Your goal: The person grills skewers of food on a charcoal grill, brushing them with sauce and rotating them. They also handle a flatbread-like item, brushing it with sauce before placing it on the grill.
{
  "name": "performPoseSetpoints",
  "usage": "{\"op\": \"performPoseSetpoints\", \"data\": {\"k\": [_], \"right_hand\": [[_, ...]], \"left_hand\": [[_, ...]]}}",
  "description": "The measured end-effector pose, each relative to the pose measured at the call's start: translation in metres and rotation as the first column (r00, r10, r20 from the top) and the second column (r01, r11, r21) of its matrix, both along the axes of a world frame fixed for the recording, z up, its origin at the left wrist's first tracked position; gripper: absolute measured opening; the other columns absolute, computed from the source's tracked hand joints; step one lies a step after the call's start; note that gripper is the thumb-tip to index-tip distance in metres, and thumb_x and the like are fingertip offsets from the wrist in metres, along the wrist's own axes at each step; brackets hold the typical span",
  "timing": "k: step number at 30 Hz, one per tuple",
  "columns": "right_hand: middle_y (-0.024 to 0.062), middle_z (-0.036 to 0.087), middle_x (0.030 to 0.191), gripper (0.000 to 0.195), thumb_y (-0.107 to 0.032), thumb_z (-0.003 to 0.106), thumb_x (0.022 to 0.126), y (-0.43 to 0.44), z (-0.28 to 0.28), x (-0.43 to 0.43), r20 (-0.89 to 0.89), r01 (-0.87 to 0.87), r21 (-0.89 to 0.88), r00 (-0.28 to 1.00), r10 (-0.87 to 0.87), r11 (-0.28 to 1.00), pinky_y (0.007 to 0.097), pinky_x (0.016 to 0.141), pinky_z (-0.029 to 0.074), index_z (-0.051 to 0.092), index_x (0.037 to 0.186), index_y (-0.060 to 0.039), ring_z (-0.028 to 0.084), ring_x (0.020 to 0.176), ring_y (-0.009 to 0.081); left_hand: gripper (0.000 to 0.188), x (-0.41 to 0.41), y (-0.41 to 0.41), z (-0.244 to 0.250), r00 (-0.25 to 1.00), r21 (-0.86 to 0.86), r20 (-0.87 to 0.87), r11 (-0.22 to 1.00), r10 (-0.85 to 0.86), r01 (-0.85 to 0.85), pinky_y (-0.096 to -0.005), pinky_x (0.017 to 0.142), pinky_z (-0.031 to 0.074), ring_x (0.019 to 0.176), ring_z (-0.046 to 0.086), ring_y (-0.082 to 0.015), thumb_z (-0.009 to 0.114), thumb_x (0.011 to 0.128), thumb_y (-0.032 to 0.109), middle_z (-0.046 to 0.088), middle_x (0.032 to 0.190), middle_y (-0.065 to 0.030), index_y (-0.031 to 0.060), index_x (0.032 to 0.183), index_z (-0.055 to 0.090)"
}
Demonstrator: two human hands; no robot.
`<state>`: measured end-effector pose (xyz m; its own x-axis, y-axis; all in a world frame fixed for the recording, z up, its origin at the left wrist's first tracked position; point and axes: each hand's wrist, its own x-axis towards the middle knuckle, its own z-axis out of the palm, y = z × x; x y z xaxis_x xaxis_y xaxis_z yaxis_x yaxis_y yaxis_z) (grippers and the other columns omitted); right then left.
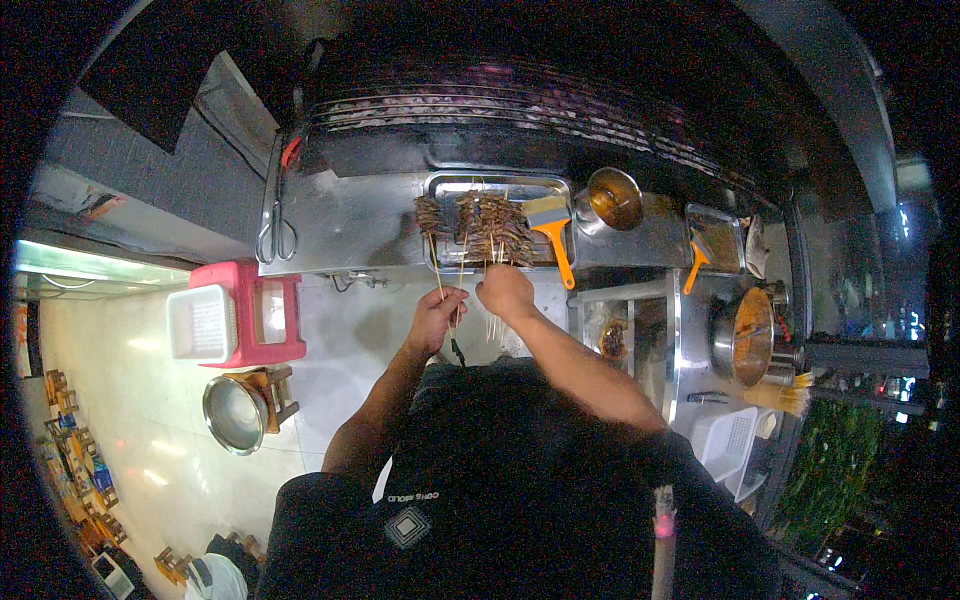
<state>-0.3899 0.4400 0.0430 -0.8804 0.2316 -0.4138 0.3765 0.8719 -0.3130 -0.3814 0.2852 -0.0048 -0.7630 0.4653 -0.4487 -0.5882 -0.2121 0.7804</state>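
Note:
Several skewers of browned meat (pixel 491 221) lie bunched over a steel tray (pixel 442 259) on the counter. My left hand (pixel 439 319) pinches thin wooden sticks (pixel 437 266) just in front of the counter; one carries a small cluster of meat (pixel 430 216) at the tray's left rim. My right hand (pixel 506 292) is closed around the stick ends of the main bunch, and their tips (pixel 491 328) poke out below it. Its fingers are mostly hidden from above. A wide brush with an orange handle (pixel 556 244) rests on the tray's right side, bristles beside the meat.
Behind the counter runs a long grill (pixel 450 112) with metal bars. A steel pot of sauce (pixel 615 199) stands right of the tray, scissors (pixel 277 232) at far left. Further right are another orange brush (pixel 699 259) and a large pot (pixel 742 337). A pink stool (pixel 247 311) stands left.

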Motion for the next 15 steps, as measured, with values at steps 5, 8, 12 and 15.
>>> {"op": "performPoseSetpoints", "data": {"k": [5, 8, 12, 15], "right_hand": [[0.0156, 0.062, 0.072, 0.024, -0.023, 0.061, 0.072, 0.012, -0.030, -0.001, -0.146, 0.032, -0.316, 0.986, -0.083, 0.948, 0.0373, 0.061, 0.047, 0.062, 0.073, 0.0003, 0.060, 0.065, 0.0265], [0.0086, 0.057, 0.060, 0.020, -0.019, 0.063, 0.073, 0.010, -0.018, 0.000, 0.031, 0.227, -0.614, 0.964, -0.264, 0.756, 0.0300, 0.051, 0.042, 0.059, 0.068, -0.0006, 0.054, 0.053, 0.0157], [0.0130, 0.059, 0.066, 0.025, -0.027, 0.064, 0.072, 0.009, 0.007, 0.005, -0.022, 0.210, -0.560, 0.963, -0.268, 0.801, 0.0343, 0.057, 0.046, 0.060, 0.072, -0.0018, 0.057, 0.060, 0.0250], [0.0181, 0.061, 0.071, 0.030, -0.031, 0.063, 0.071, 0.018, 0.016, 0.010, -0.200, 0.100, -0.325, 0.965, -0.171, 0.940, 0.0404, 0.063, 0.048, 0.061, 0.075, -0.0012, 0.060, 0.067, 0.0336]], "left_hand": [[0.017, -0.002, -0.005, 0.013, 0.994, -0.076, -0.090, 0.995, 0.063, -0.070, -0.0206, 0.049, 0.036, 0.053, 0.045, -0.0067, 0.052, 0.087, 0.019, 0.056, 0.067, 0.0001, 0.0031, 0.088, 0.059], [0.020, -0.002, -0.016, 0.028, 0.984, -0.081, -0.160, 0.992, 0.082, -0.096, -0.0202, 0.049, 0.035, 0.053, 0.045, -0.0069, 0.052, 0.088, 0.022, 0.055, 0.066, 0.0002, 0.0032, 0.087, 0.059], [0.020, -0.004, -0.030, 0.025, 0.983, -0.077, -0.148, 0.990, 0.109, -0.121, -0.0208, 0.050, 0.035, 0.054, 0.045, -0.0069, 0.053, 0.087, 0.022, 0.054, 0.065, 0.0003, 0.0027, 0.087, 0.059], [0.019, 0.000, -0.032, 0.026, 0.983, -0.065, -0.142, 0.990, 0.113, -0.123, -0.0212, 0.050, 0.035, 0.055, 0.045, -0.0069, 0.053, 0.087, 0.021, 0.054, 0.066, 0.0004, 0.0026, 0.088, 0.059]]}}
